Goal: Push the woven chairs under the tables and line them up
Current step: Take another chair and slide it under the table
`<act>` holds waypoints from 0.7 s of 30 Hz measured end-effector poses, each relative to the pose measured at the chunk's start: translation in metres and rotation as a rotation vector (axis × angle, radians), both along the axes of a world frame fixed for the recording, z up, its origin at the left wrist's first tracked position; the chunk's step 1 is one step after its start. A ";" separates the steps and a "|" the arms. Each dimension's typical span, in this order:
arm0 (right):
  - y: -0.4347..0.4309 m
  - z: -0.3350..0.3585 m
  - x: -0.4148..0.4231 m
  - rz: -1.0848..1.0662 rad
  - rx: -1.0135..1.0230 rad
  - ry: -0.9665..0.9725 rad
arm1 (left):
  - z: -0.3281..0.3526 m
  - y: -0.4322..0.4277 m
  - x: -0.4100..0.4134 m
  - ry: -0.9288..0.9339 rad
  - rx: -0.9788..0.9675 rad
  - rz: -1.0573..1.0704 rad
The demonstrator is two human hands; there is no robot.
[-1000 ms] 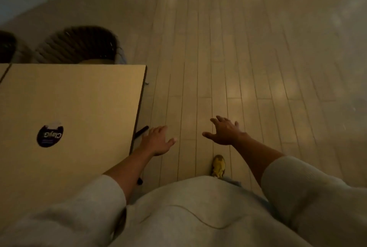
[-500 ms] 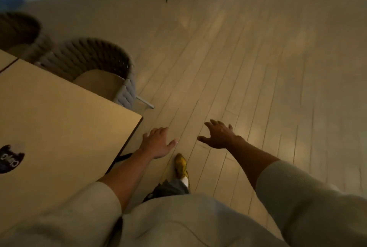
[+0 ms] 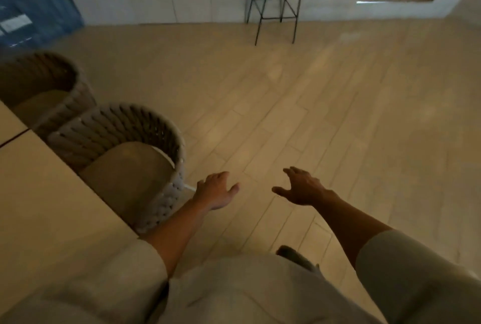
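Two woven chairs stand at the table (image 3: pixel 52 193) edge: the near chair (image 3: pixel 125 141) partly tucked under, the far chair (image 3: pixel 46 84) beside it, perhaps touching. The left hand (image 3: pixel 216 190) hovers just beside the near chair, fingers spread, empty. The right hand (image 3: pixel 302 188) hangs open over the floor (image 3: pixel 338 115).

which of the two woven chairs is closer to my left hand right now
The nearer woven chair, the one whose rounded seat cushion shows fully, just beside your left hand. The other woven chair sits behind it, farther along the table.
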State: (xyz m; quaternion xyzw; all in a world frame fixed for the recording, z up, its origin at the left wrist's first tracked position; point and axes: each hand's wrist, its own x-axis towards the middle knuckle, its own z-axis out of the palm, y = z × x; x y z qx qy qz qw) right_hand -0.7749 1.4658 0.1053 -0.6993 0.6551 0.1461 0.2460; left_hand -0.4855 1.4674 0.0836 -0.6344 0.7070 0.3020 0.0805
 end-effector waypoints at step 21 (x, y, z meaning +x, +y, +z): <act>-0.501 0.006 0.250 0.999 0.031 0.008 | -0.045 -0.173 0.073 0.420 0.008 1.510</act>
